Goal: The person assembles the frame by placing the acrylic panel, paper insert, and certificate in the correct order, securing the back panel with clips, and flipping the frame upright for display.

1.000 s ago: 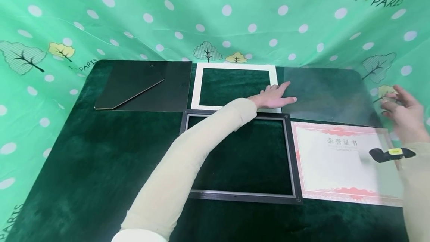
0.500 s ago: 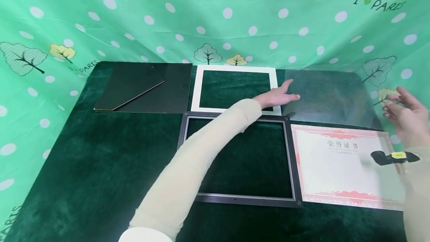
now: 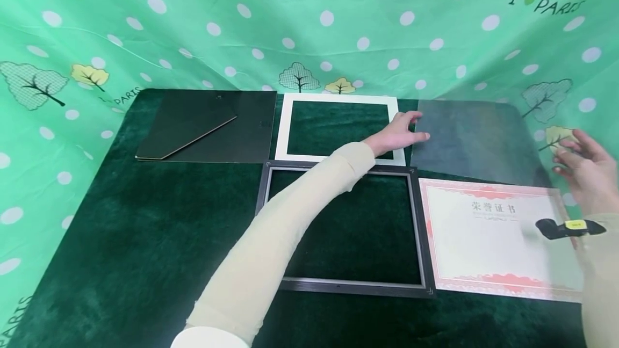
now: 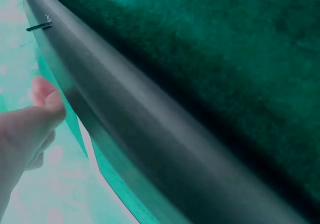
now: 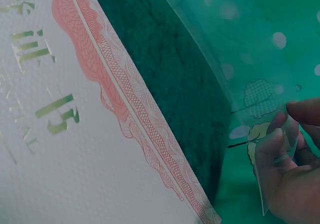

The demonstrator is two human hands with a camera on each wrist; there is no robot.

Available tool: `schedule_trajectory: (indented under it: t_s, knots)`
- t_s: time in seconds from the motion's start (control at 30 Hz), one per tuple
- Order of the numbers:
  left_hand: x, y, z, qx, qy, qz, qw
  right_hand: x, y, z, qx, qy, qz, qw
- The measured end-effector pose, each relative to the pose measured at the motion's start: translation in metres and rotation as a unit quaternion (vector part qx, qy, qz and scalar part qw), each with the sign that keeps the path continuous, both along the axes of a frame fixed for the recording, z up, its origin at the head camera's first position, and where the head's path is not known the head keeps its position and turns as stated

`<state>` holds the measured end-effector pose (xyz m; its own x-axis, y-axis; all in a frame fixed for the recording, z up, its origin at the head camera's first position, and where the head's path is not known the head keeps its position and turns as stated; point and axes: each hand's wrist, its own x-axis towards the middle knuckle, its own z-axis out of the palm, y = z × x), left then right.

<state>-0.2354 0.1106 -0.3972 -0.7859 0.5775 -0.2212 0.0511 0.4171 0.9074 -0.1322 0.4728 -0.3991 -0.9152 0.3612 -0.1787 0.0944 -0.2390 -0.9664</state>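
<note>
In the head view a clear plastic sheet (image 3: 479,133) spans the back right, between both hands. My right hand (image 3: 587,168) pinches its right end; the right wrist view shows the sheet's transparent corner between thumb and fingers (image 5: 285,159). At the sheet's left edge is my left hand (image 3: 398,132), over the right side of a white mat frame (image 3: 338,99). Its thumb and fingers stand apart; whether they touch the sheet cannot be told. The left wrist view shows that hand (image 4: 35,119) beside the black frame (image 4: 140,114).
The black picture frame (image 3: 338,287) lies under my left forearm. A certificate (image 3: 503,246) with a pink border lies to its right. A dark backing board (image 3: 208,128) with a fold-out stand lies back left. Green patterned cloth (image 3: 319,31) hangs behind the table.
My left hand's fingers have gone from spread out to more bent beside the sheet. The sheet's left edge has shifted slightly right. My right hand has moved slightly right and down.
</note>
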Motion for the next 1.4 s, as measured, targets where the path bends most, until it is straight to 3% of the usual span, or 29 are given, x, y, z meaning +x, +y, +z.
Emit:
schedule_trajectory:
  t_s: [0.27,0.47,0.63,0.73,0.87,0.97,1.1,1.33,1.4]
  knots:
    - [-0.005,-0.001,0.005,0.101,0.022,0.062,0.9927,-0.002,-0.003,0.006,0.025,-0.009,0.022,0.9994]
    - [0.002,-0.015,0.015,0.119,0.020,0.054,0.9913,0.007,0.002,-0.009,0.057,-0.014,0.063,0.9963]
    - [0.006,-0.032,0.023,0.121,0.019,0.041,0.9917,0.011,-0.010,-0.009,0.072,-0.009,0.114,0.9908]
    - [0.005,-0.045,0.025,0.116,0.025,0.047,0.9918,0.008,-0.021,-0.005,0.135,-0.025,0.139,0.9808]
    - [0.004,-0.065,0.023,0.113,0.023,0.053,0.9919,0.005,-0.036,-0.001,0.240,-0.057,0.161,0.9556]
    - [0.004,-0.082,0.021,0.125,0.016,0.063,0.9901,0.006,-0.045,0.001,0.255,-0.053,0.186,0.9473]
    - [0.007,-0.106,0.018,0.145,-0.001,0.076,0.9865,0.010,-0.058,0.004,0.230,-0.027,0.220,0.9476]
    - [0.020,-0.143,0.020,0.135,-0.016,0.086,0.9871,0.013,-0.084,0.003,0.309,-0.027,0.254,0.9162]
    - [0.023,-0.151,0.023,0.133,-0.018,0.089,0.9870,0.014,-0.090,0.003,0.314,-0.028,0.259,0.9129]
